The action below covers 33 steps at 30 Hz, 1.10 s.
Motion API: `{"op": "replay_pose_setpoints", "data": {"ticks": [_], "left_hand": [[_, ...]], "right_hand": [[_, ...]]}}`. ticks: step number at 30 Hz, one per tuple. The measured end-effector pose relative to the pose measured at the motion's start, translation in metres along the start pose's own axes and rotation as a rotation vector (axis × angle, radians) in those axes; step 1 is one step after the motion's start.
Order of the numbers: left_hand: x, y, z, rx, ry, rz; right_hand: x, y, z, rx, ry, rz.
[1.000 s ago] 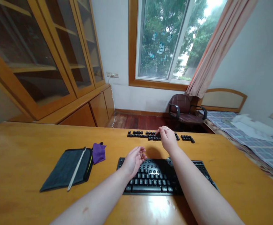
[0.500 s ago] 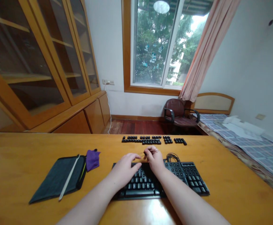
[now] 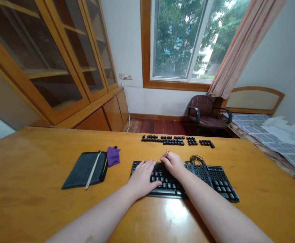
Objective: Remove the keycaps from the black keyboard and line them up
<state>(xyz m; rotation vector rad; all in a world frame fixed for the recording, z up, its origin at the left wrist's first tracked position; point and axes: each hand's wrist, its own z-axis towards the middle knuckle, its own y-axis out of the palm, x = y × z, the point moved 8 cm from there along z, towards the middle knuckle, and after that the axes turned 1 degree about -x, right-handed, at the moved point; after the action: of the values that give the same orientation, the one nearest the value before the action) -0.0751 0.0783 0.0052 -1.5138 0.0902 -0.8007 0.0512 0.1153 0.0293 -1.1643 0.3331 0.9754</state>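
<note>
A black keyboard (image 3: 205,184) lies on the wooden table, with many keycaps off its upper and right parts. My left hand (image 3: 142,179) rests flat over its left side, fingers stretched out and holding nothing. Pinched in my right hand (image 3: 172,164) is a thin wire keycap puller (image 3: 167,152); its lower wires reach down to the keys at the upper middle of the keyboard. Whether they grip a keycap is too small to tell. Behind the keyboard, loose black keycaps (image 3: 174,142) lie in rows along the table's far edge.
To the left are a dark zip pouch (image 3: 77,167), a pale thin stick (image 3: 93,171) lying across it and a purple cloth (image 3: 113,156). A coiled black cable (image 3: 197,160) sits behind the keyboard. Beyond the table stand a chair (image 3: 201,108) and a bed (image 3: 256,121).
My left hand has come away from the right fingers and settled flat on the keyboard. My right hand has brought the puller down to the keys. The view has tilted down and shifted left.
</note>
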Motion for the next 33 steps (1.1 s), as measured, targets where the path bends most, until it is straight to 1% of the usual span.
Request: {"op": "replay_pose_setpoints", "data": {"ticks": [2,6,11,13,15,18,19,21,24,26,29,31,33], "left_hand": [[0.003,0.000,0.000,-0.012,0.030,-0.030],[0.005,0.000,0.000,-0.025,0.037,-0.126],[0.002,-0.002,0.001,0.022,0.010,-0.254],[0.002,-0.002,0.001,0.016,0.001,-0.271],[0.003,-0.001,0.001,-0.004,0.012,-0.253],[0.008,0.000,0.000,-0.023,0.042,-0.191],[0.009,0.000,-0.001,-0.025,0.056,-0.178],[0.012,0.001,-0.001,-0.034,0.078,-0.176],[0.013,0.002,-0.001,-0.056,0.084,-0.214],[0.012,0.002,0.000,-0.054,0.074,-0.250],[0.010,0.002,0.002,-0.033,0.053,-0.282],[0.009,0.003,0.002,-0.030,0.045,-0.279],[0.010,0.004,0.002,-0.037,0.044,-0.294]], "right_hand": [[-0.004,0.004,0.000,-0.050,-0.032,-0.033],[-0.006,0.011,0.000,-0.134,-0.053,-0.071],[-0.011,0.017,-0.001,-0.207,-0.083,-0.017],[-0.014,0.018,-0.001,-0.230,-0.104,0.043],[-0.015,0.022,-0.004,-0.297,-0.091,0.151],[-0.011,0.032,-0.010,-0.439,0.036,0.369],[-0.008,0.035,-0.013,-0.467,0.084,0.430],[-0.003,0.037,-0.015,-0.450,0.145,0.499],[0.002,0.030,-0.014,-0.320,0.141,0.474],[-0.001,0.023,-0.012,-0.236,0.078,0.391],[-0.016,0.012,-0.010,-0.155,-0.066,0.266],[-0.026,0.006,-0.010,-0.143,-0.135,0.237],[-0.031,0.006,-0.011,-0.182,-0.168,0.232]]}}
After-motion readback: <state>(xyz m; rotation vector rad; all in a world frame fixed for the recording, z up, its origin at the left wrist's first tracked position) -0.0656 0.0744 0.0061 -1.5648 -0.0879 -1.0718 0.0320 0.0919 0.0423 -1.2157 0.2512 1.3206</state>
